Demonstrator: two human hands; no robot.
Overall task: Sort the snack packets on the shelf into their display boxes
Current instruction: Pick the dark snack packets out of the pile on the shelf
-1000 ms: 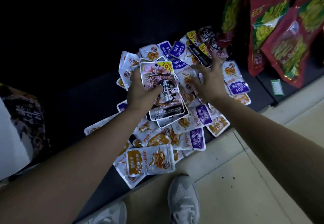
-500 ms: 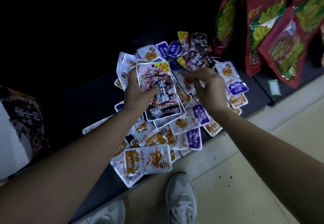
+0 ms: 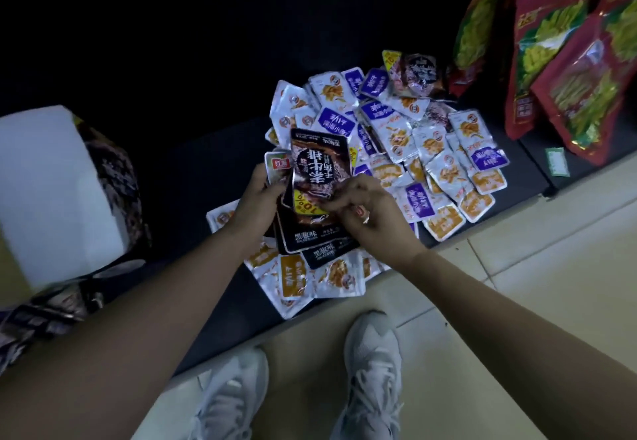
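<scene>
Over the pile (image 3: 417, 150), left hand (image 3: 256, 198), right hand (image 3: 370, 213) hold a dark, yellow-cornered packet (image 3: 319, 170).

Just one cam, head-mounted, wide-angle. Looks forward and steeply down, shelf (image 3: 213, 177) close ahead, wearer's shoes (image 3: 374, 363) at bottom edge.

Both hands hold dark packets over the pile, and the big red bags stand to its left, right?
Not quite: the head view shows the big red bags right of the pile. The left hand and right hand do hold dark packets.
</scene>
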